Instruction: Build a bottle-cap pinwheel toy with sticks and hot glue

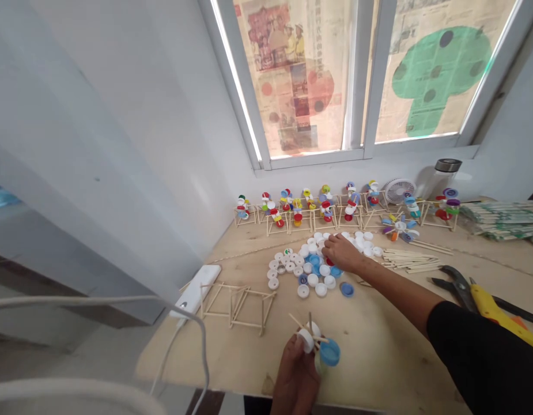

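Note:
At the table's front edge my left hand [297, 369] is closed round a small wheel of thin wooden sticks with bottle caps on it. A blue cap [329, 352] and a white cap [305, 340] show on that wheel, and some stick ends are bare. My right hand [340, 252] reaches into the pile of loose caps, its fingers pressed together and pointing down; what they hold, if anything, is hidden. White caps [321, 289] and a few blue ones lie around it. Nearer to me, a single blue cap [347, 289] lies apart from the pile.
Stick frames [252, 308] stand left of the caps, beside a white power strip [196, 290]. Finished cap wheels [297, 213] line the wall. On the right are loose sticks [411, 260], pliers [458, 286], a yellow glue gun [495, 311], a small fan [400, 191] and a bottle [442, 181].

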Motion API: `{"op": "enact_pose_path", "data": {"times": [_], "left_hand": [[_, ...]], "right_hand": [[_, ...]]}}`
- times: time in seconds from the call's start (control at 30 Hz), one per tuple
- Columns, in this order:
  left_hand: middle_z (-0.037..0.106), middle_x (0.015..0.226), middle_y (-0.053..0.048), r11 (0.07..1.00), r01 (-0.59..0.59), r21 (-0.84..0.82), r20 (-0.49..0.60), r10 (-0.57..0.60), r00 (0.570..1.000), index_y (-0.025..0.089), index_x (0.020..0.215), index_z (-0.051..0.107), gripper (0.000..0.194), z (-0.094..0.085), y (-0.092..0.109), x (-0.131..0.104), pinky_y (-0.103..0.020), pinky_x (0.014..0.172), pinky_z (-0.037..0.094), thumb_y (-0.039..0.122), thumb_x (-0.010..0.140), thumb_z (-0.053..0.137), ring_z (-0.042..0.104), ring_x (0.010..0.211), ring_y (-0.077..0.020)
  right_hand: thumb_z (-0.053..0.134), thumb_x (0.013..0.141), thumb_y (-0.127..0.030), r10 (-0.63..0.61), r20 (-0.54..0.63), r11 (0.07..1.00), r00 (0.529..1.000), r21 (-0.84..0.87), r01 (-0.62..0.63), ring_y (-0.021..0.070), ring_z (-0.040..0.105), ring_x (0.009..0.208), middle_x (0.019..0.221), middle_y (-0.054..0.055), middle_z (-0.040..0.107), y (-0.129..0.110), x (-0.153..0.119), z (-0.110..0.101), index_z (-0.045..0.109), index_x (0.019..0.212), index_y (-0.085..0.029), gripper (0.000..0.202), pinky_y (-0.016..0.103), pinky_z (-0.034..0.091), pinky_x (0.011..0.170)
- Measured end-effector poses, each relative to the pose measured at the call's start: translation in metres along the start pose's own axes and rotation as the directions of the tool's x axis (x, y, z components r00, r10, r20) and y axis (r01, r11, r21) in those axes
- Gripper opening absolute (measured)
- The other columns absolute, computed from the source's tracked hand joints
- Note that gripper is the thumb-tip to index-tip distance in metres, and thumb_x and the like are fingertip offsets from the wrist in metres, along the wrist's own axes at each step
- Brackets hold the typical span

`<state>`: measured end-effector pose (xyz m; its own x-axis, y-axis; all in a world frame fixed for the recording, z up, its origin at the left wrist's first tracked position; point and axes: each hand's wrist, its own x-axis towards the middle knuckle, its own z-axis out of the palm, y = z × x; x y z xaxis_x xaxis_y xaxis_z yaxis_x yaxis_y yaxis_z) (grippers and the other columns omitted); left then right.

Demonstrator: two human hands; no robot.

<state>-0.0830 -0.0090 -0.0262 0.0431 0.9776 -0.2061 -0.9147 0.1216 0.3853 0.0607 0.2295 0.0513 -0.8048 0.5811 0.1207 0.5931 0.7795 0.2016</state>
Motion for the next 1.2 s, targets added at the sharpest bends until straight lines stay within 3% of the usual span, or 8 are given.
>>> {"op": "enact_pose_path", "data": {"times": [0.3,0.8,1.2], "left_hand": [[0.072,0.094,-0.009,1.000,0.001,0.003,0.010,-0.001,1.000,0.016,0.091,0.074,0.015,0.012,0.001,-0.002,-0.029,0.084,0.049,0.022,0.081,0.064,0.065,0.089,-0.0186],[0.073,0.092,-0.006,1.000,-0.017,-0.006,-0.014,0.017,1.000,0.018,0.088,0.075,0.014,0.011,-0.001,0.000,-0.029,0.083,0.050,0.022,0.075,0.071,0.066,0.086,-0.0188],[0.072,0.094,-0.008,1.000,-0.019,0.000,-0.002,0.019,1.000,0.016,0.090,0.074,0.014,0.016,-0.001,-0.001,-0.028,0.081,0.051,0.021,0.079,0.067,0.065,0.086,-0.0179]], "right_hand": [[0.051,0.087,-0.017,-0.051,0.030,0.998,0.998,-0.035,0.052,0.0218,0.051,0.090,0.088,0.012,0.068,0.001,0.001,0.000,0.070,0.081,-0.016,0.020,0.034,0.027,0.075],[0.053,0.084,-0.016,-0.063,-0.007,0.997,0.998,-0.048,0.063,0.0213,0.052,0.079,0.075,0.012,0.070,0.000,-0.003,0.003,0.069,0.071,-0.016,0.020,0.034,0.025,0.074],[0.052,0.078,-0.010,0.147,-0.082,0.979,0.986,0.152,-0.133,0.0215,0.055,0.080,0.073,0.013,0.069,0.000,-0.010,0.005,0.065,0.079,-0.012,0.013,0.033,0.026,0.075]]}}
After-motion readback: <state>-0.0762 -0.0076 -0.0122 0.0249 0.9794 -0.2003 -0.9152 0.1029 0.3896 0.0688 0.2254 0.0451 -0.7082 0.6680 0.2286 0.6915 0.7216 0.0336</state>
